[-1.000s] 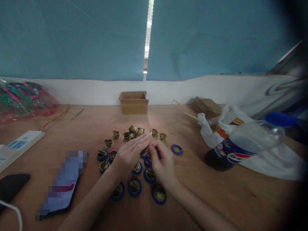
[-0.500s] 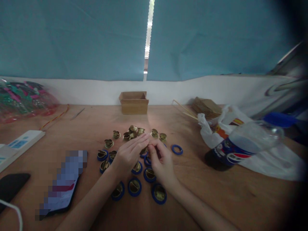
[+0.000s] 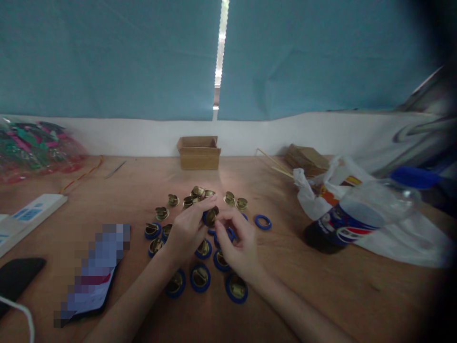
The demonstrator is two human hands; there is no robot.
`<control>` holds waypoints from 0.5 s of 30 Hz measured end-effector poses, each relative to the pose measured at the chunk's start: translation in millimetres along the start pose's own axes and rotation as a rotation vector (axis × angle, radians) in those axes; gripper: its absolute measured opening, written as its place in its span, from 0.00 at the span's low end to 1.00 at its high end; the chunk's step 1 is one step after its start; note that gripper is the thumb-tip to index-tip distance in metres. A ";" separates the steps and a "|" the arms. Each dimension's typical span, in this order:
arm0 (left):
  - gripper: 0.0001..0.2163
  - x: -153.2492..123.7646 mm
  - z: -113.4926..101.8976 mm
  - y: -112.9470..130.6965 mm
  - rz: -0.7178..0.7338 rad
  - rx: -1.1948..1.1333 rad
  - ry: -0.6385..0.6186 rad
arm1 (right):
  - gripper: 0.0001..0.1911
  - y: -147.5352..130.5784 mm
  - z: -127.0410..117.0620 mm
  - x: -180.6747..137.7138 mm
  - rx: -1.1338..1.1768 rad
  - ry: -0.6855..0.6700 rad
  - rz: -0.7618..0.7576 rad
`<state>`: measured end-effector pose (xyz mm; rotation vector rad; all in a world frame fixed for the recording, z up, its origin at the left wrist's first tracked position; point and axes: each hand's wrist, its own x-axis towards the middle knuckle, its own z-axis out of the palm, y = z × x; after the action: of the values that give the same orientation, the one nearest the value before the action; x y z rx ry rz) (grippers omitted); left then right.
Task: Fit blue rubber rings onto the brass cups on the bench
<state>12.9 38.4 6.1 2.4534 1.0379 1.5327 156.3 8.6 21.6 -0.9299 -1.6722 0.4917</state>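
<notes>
A small hand-assembly workbench, likely an informal workshop: bare wooden tabletop (image 3: 321, 286) against a blue cloth backdrop (image 3: 107, 57), batches of loose brass fittings (image 3: 200, 195) and blue rings (image 3: 263, 222), a cardboard parts box (image 3: 199, 152), a power strip (image 3: 28, 214).

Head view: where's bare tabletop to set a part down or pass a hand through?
Free: the strip between cardboard box and brass pile; the wood between phone and the blue-ringed caps; the near right, below the bottle. Crowded: mid-table, where left hand holds a single cap beside right hand.
</notes>
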 end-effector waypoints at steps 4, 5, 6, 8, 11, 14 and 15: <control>0.20 -1.3 1.8 1.7 -0.104 0.016 0.034 | 0.07 -1.8 -2.6 -2.8 -0.110 -0.048 -0.117; 0.20 -1.5 1.8 1.8 -0.111 0.013 0.037 | 0.09 -1.0 -2.8 -3.8 -0.132 -0.064 -0.150; 0.20 -1.6 1.4 1.8 -0.114 0.008 0.035 | 0.10 0.2 -2.6 -4.8 -0.150 -0.079 -0.182; 0.20 -1.4 0.0 1.7 -0.113 0.001 0.007 | 0.11 3.0 -1.4 -6.7 -0.185 -0.108 -0.219; 0.20 -1.2 -1.8 1.3 -0.084 0.005 -0.058 | 0.08 6.2 1.5 -8.4 -0.263 -0.150 -0.192; 0.20 -2.1 -0.7 0.5 -0.040 0.024 -0.075 | 0.04 7.1 2.9 -8.8 -0.337 -0.179 -0.142; 0.21 -2.6 0.2 0.4 -0.029 0.029 -0.074 | 0.03 6.9 2.9 -8.8 -0.353 -0.185 -0.130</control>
<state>12.5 36.6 4.2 2.4817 1.0852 1.4177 156.6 6.3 10.3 -1.0439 -2.0162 0.2002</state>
